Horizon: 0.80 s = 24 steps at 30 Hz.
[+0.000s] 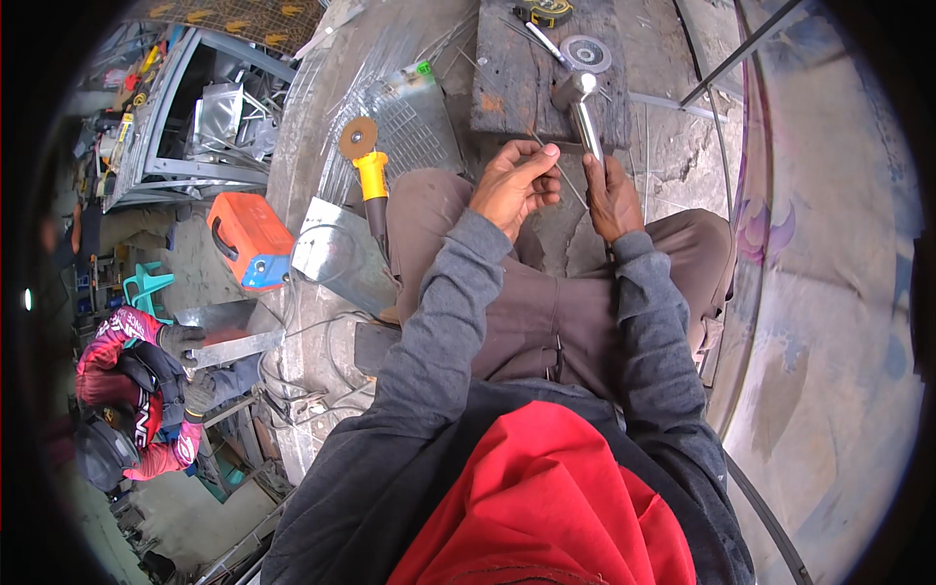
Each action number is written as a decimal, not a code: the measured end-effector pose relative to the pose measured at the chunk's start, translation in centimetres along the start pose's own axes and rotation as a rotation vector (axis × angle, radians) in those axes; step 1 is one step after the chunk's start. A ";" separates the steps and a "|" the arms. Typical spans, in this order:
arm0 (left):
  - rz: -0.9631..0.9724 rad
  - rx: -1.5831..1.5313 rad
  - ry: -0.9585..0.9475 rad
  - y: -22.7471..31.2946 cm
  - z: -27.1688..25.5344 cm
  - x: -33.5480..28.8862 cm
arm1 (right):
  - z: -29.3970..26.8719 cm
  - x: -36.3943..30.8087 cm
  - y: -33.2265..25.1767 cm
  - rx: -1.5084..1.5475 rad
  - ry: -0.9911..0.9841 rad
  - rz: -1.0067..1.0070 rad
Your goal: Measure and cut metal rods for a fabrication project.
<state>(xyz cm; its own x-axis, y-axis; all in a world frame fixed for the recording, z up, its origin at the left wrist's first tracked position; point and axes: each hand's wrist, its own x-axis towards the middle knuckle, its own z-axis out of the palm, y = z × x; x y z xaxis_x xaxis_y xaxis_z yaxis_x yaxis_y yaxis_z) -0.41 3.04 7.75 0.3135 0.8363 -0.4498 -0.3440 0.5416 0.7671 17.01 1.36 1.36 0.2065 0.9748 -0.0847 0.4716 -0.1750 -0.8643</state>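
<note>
My right hand (613,199) is closed around the lower end of a hammer (586,129). Its shiny metal handle points up and away from me, and its head is over the near part of a dark, worn wooden block (507,83). To its left, my left hand (518,187) is raised with thumb and fingers pinched together. A thin metal rod (573,187) slants past those fingertips and seems to be held in them. On the block, beyond the hammer, lie a grey grinding disc (587,54), a white pen-like stick (547,43) and a yellow-and-black tape measure (546,12).
Left of my knee lies a yellow angle grinder (371,175) with a brown disc, near sheet metal (336,255). Farther left are an orange-and-blue machine (252,239), loose cables (336,351) and a metal frame (166,107) of scrap. A gloved co-worker (136,390) holds a metal strip.
</note>
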 end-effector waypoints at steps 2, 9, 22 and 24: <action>0.117 -0.022 0.035 0.1 0.4 -0.3 | -0.1 -0.2 -0.1 0.004 -0.010 0.017; 0.465 0.036 0.208 1.1 1.2 -0.3 | 0.0 -0.2 0.0 0.004 -0.029 0.022; 0.976 0.422 0.287 10.4 1.8 -2.5 | 0.0 -0.1 0.2 0.011 -0.033 0.032; 1.080 0.486 0.340 13.6 2.6 -3.5 | 0.0 -0.2 0.3 0.009 -0.026 0.032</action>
<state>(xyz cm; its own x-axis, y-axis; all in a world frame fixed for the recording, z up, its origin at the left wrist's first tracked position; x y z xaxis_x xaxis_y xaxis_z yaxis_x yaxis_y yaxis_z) -3.85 7.24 20.95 -0.1989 0.8545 0.4799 0.1040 -0.4685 0.8773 17.12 1.16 1.13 0.1993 0.9720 -0.1248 0.4570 -0.2048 -0.8656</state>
